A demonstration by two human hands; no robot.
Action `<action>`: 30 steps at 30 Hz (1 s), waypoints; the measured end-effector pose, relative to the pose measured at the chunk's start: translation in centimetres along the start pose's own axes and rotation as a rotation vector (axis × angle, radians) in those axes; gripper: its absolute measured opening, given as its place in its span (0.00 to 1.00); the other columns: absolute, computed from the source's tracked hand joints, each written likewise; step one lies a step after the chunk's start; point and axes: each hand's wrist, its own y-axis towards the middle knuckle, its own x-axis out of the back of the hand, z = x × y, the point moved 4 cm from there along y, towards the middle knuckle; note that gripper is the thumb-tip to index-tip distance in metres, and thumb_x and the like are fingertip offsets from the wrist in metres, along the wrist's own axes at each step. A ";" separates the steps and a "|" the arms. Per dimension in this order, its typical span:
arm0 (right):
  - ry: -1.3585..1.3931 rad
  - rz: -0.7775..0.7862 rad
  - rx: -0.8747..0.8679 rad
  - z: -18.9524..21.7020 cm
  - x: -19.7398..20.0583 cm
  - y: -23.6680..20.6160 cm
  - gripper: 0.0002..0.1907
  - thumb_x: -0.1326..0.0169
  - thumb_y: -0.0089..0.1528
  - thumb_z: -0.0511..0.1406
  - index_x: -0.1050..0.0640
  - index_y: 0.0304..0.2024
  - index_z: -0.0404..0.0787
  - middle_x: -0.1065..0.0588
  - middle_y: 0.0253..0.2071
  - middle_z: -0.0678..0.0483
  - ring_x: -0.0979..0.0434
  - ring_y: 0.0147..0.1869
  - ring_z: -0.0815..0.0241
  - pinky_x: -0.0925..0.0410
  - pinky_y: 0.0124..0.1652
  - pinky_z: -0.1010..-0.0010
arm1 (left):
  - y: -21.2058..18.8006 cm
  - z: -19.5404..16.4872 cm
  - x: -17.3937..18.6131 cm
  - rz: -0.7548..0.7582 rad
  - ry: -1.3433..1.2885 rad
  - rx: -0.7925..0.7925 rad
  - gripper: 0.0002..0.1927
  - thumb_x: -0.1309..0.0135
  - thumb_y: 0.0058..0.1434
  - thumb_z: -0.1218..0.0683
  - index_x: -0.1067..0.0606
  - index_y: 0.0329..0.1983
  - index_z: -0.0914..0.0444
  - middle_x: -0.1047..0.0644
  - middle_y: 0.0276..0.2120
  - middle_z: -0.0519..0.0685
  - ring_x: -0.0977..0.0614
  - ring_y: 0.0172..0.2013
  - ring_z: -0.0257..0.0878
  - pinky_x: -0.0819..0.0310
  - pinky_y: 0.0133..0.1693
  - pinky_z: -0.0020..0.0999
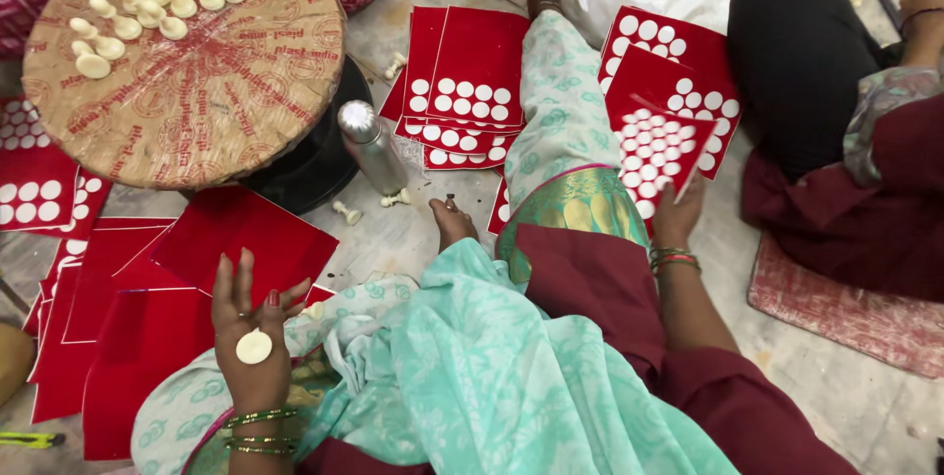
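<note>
My left hand (251, 323) is turned palm up over my lap, and a flat white round disc (254, 346) lies in the palm with the fingers half curled above it. Off to the right, my right hand (678, 214) grips the lower edge of a red card (657, 152) covered with rows of white discs, lifted at a tilt over the floor. Plain red sheets (236, 239) lie just beyond my left hand. My leg in mint green cloth (556, 111) stretches between the two hands.
A round wrapped board (197, 91) bearing several cream pegs (147, 8) sits at the upper left. Beside it lies a steel bottle (374, 146), with loose pegs (346, 211) on the floor. Red dotted cards (472, 82) lie in stacks. Another person (836, 141) sits at right.
</note>
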 end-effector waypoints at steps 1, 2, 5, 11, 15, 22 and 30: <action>-0.058 0.050 0.066 0.0 -0.6 -0.2 0.28 0.46 0.66 0.27 0.35 0.68 0.32 0.31 0.67 0.43 0.29 0.68 0.53 0.35 0.65 0.64 | 0.0 0.2 0.0 0.002 0.010 -0.001 0.34 0.59 0.73 0.61 0.55 0.80 0.64 0.41 0.76 0.61 0.18 0.52 0.51 0.20 0.48 0.36; -0.118 0.101 0.130 0.1 -1.0 -0.7 0.27 0.45 0.66 0.27 0.34 0.67 0.32 0.32 0.67 0.42 0.27 0.66 0.53 0.33 0.63 0.64 | 0.0 0.5 0.0 0.005 0.020 0.001 0.34 0.59 0.73 0.62 0.55 0.80 0.64 0.40 0.76 0.61 0.18 0.52 0.51 0.20 0.48 0.35; 0.064 0.181 -0.037 -0.2 -2.1 -2.0 0.24 0.45 0.68 0.29 0.32 0.66 0.34 0.27 0.61 0.45 0.24 0.60 0.58 0.29 0.57 0.67 | 0.2 1.4 -0.4 0.013 0.041 0.019 0.34 0.59 0.73 0.61 0.54 0.80 0.65 0.40 0.76 0.61 0.17 0.52 0.50 0.21 0.46 0.35; -0.011 0.304 -0.141 -0.2 -2.9 -4.1 0.25 0.45 0.66 0.35 0.31 0.65 0.39 0.26 0.49 0.51 0.24 0.50 0.62 0.30 0.49 0.69 | 0.9 3.7 -1.6 0.044 0.010 0.036 0.34 0.58 0.73 0.62 0.53 0.79 0.65 0.39 0.75 0.61 0.17 0.51 0.50 0.21 0.45 0.34; -0.345 0.183 0.065 0.4 -2.6 -4.8 0.23 0.43 0.66 0.36 0.28 0.63 0.38 0.28 0.49 0.48 0.26 0.51 0.54 0.32 0.51 0.61 | 1.0 4.8 -1.6 0.047 0.029 0.038 0.33 0.58 0.72 0.62 0.53 0.79 0.65 0.39 0.74 0.61 0.17 0.51 0.50 0.21 0.46 0.33; -0.616 -0.191 0.020 -2.6 1.2 1.8 0.22 0.34 0.67 0.41 0.26 0.53 0.35 0.28 0.51 0.44 0.27 0.55 0.46 0.33 0.52 0.57 | 1.2 7.0 -0.7 -0.087 0.059 0.107 0.29 0.61 0.72 0.65 0.48 0.76 0.67 0.33 0.70 0.63 0.16 0.48 0.51 0.19 0.44 0.36; 0.166 -0.274 -0.450 -6.6 2.8 10.7 0.30 0.31 0.54 0.30 0.35 0.51 0.37 0.29 0.49 0.50 0.27 0.53 0.59 0.31 0.54 0.67 | 1.1 8.3 -0.6 -0.145 0.120 0.117 0.26 0.63 0.72 0.66 0.42 0.74 0.69 0.26 0.60 0.67 0.16 0.45 0.51 0.19 0.45 0.37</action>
